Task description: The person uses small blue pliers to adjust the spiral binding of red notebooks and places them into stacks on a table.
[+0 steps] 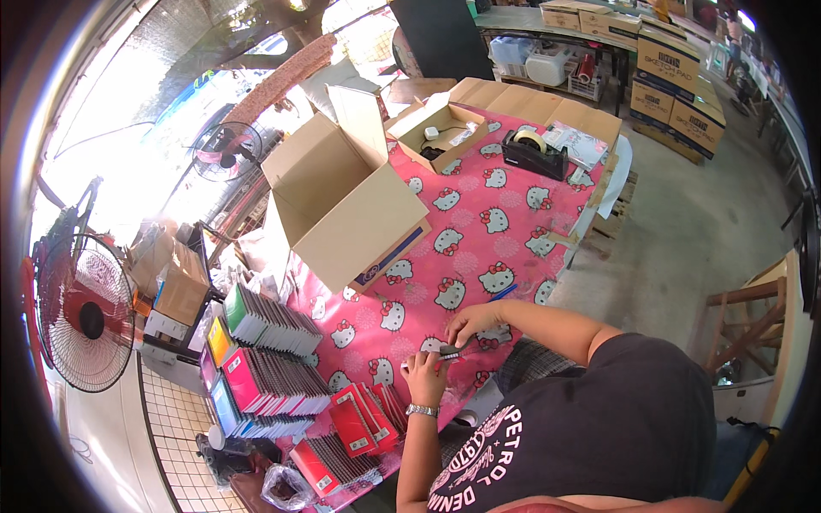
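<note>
My left hand [425, 374], with a silver watch on its wrist, is closed at the near edge of the pink cat-patterned tablecloth [419, 316]. Its fingers pinch one end of a small slim dark object [450, 351], too small to name for certain. From the right, my right hand [472, 322] grips the same object with curled fingers. A blue pen-like stick [503, 292] lies just beyond my right hand. Red spiral notebooks [363, 419] lie left of my left hand. Beyond both hands a large open cardboard box [359, 227] stands tilted toward the left.
Stacks of spiral notebooks [274, 376] line the table's left side. At the far end are a shallow carton [438, 137] with small items and a black tape dispenser [534, 156]. A fan [85, 316] stands at left. Sealed cartons [676, 94] are stacked on the floor, far right.
</note>
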The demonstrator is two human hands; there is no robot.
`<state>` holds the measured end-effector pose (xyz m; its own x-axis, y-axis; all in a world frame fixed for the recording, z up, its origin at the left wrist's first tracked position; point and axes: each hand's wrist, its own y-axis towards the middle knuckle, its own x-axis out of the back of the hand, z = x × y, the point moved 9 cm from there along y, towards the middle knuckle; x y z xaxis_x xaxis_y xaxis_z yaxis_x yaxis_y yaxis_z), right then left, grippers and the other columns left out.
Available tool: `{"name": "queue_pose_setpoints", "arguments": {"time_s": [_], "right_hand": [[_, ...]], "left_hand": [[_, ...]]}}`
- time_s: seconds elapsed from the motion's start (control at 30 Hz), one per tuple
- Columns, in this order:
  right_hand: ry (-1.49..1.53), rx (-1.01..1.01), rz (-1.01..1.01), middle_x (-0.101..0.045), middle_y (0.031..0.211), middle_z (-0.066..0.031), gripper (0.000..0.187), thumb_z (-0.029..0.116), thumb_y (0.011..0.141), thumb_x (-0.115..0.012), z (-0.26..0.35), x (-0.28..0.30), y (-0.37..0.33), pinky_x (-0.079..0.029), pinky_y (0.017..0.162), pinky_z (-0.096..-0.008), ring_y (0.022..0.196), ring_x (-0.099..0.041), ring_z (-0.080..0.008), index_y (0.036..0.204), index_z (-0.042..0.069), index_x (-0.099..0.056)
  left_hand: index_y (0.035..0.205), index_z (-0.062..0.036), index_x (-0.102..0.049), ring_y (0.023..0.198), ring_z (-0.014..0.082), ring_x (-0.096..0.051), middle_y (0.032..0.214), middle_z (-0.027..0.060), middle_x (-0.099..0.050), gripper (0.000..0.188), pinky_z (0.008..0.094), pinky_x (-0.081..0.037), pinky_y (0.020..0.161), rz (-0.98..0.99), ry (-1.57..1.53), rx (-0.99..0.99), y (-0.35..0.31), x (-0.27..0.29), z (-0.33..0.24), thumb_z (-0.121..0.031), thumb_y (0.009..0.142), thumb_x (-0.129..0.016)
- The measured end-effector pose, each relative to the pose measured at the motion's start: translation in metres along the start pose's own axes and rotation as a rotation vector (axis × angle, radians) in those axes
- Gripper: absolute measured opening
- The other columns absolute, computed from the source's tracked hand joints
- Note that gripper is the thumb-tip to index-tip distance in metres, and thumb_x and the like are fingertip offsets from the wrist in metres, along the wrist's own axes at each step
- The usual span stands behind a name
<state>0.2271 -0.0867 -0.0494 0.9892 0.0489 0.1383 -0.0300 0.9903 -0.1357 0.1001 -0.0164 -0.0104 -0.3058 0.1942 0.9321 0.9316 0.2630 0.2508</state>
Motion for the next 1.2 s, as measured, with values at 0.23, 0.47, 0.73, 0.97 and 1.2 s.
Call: {"name": "queue_pose_setpoints", "arguments": {"time_s": [0.23, 0.47, 0.73, 0.97, 1.2], "right_hand": [[0.198, -0.112, -0.138, -0.071, 0.103, -0.0075, 0.036, 0.025, 0.085, -0.071, 0.013, 0.009, -0.011, -0.050, 0.087, -0.0305, 0.097, -0.064, -0.0141, 0.111, 0.000, -0.070], [0.440, -0.015, 0.034, -0.069, 0.107, -0.0059, 0.038, 0.026, 0.085, -0.070, 0.012, -0.003, -0.001, -0.046, 0.094, -0.0310, 0.102, -0.062, -0.0142, 0.113, 0.000, -0.069], [0.246, -0.074, 0.064, -0.068, 0.101, -0.0031, 0.034, 0.025, 0.086, -0.067, 0.022, -0.008, 0.012, -0.045, 0.084, -0.0291, 0.096, -0.060, -0.0121, 0.109, 0.000, -0.069], [0.363, -0.031, 0.083, -0.067, 0.096, -0.0029, 0.033, 0.025, 0.086, -0.067, 0.023, -0.009, 0.014, -0.045, 0.082, -0.0285, 0.093, -0.059, -0.0117, 0.108, -0.001, -0.069], [0.451, -0.049, 0.099, -0.068, 0.106, -0.0053, 0.037, 0.023, 0.084, -0.070, 0.020, -0.015, 0.021, -0.044, 0.092, -0.0298, 0.101, -0.060, -0.0133, 0.112, 0.000, -0.069]], "left_hand": [[0.096, -0.0119, -0.066, 0.103, 0.0315, -0.055, 0.101, 0.0072, -0.061, 0.031, 0.0489, -0.041, 0.088, -0.027, -0.026, 0.078, 0.000, 0.013, -0.002, -0.031, 0.074, -0.078], [0.097, -0.0073, -0.062, 0.103, 0.0335, -0.054, 0.101, 0.0102, -0.061, 0.035, 0.0470, -0.042, 0.089, -0.042, -0.128, 0.055, -0.002, 0.013, 0.003, -0.027, 0.073, -0.077], [0.102, -0.0086, -0.060, 0.104, 0.0327, -0.055, 0.102, 0.0102, -0.062, 0.037, 0.0469, -0.040, 0.093, -0.024, -0.154, 0.093, -0.003, 0.011, 0.008, -0.027, 0.074, -0.075], [0.103, -0.0060, -0.059, 0.103, 0.0347, -0.055, 0.103, 0.0129, -0.062, 0.038, 0.0475, -0.041, 0.093, -0.029, -0.176, 0.097, 0.000, 0.012, 0.011, -0.026, 0.074, -0.074], [0.105, -0.0006, -0.058, 0.101, 0.0388, -0.054, 0.103, 0.0173, -0.060, 0.034, 0.0473, -0.045, 0.087, -0.023, -0.276, 0.061, -0.002, 0.009, 0.030, -0.010, 0.076, -0.072]]}}
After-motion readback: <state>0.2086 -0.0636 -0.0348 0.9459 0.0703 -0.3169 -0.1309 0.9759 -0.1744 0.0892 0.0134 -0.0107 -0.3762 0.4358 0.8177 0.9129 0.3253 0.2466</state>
